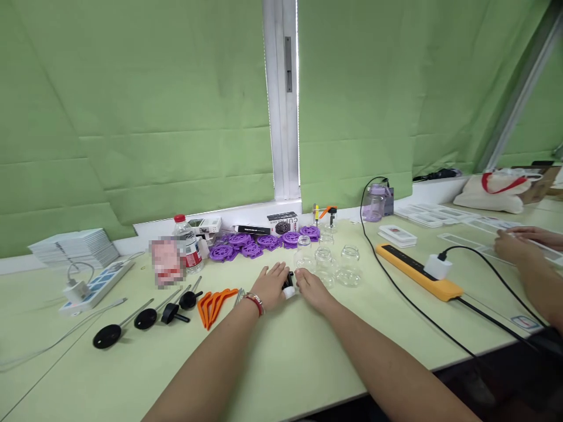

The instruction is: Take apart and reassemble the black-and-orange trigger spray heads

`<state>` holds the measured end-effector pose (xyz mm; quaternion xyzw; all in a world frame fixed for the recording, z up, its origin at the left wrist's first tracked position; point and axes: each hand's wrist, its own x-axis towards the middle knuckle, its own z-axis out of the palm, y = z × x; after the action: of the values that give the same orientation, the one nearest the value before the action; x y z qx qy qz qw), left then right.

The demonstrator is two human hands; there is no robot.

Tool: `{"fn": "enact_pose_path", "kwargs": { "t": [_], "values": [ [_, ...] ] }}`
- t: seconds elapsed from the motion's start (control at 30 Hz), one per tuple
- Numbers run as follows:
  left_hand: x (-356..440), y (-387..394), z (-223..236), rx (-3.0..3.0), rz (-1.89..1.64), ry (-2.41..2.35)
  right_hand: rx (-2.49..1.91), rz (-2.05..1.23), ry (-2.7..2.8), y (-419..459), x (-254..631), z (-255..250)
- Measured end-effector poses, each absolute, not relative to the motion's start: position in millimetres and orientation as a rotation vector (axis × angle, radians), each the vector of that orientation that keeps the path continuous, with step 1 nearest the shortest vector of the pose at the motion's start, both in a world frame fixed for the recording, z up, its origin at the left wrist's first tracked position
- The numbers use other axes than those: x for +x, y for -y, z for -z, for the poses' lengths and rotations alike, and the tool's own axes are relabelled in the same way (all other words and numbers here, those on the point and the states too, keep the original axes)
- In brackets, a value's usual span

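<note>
Both my hands meet at the middle of the pale green table (281,363). My left hand (272,285), with a red band at the wrist, and my right hand (310,287) close from either side on a small black and white part (288,285). Just beyond them stand several small clear glass jars (325,261). Orange plastic levers (214,303) lie left of my left hand. Black stems with round discs (145,318) lie further left.
Purple round plastic parts (259,243) and a water bottle (187,243) sit at the back. An orange power strip (417,271) with a black cable runs on the right. Another person's hands (523,243) work at the far right. A white power strip (94,285) lies left.
</note>
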<state>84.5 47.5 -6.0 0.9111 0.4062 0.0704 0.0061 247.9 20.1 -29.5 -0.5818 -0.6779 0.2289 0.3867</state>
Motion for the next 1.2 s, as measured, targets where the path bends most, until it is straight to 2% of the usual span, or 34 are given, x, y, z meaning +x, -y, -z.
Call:
{"fn": "enact_pose_path", "kwargs": {
  "t": [0.2, 0.33, 0.47, 0.8, 1.2],
  "values": [
    [18, -26, -15, 2.821, -0.676, -1.382, -1.489, -0.555, 1.792, -15, 248, 24],
    [-36, -23, -10, 2.473, -1.084, -1.781, -1.541, -0.537, 1.863, -14, 247, 25],
    [-68, -27, -2, 2.197, -1.314, -1.96, -1.569, -0.516, 1.887, -15, 246, 30],
    [-67, -31, 4, 2.353, -1.272, -1.869, -1.584, -0.537, 1.9, -16, 246, 38],
    [-74, -33, 9, 2.202, -1.181, -1.919, -1.569, -0.489, 1.932, -16, 246, 39]
  ]
}}
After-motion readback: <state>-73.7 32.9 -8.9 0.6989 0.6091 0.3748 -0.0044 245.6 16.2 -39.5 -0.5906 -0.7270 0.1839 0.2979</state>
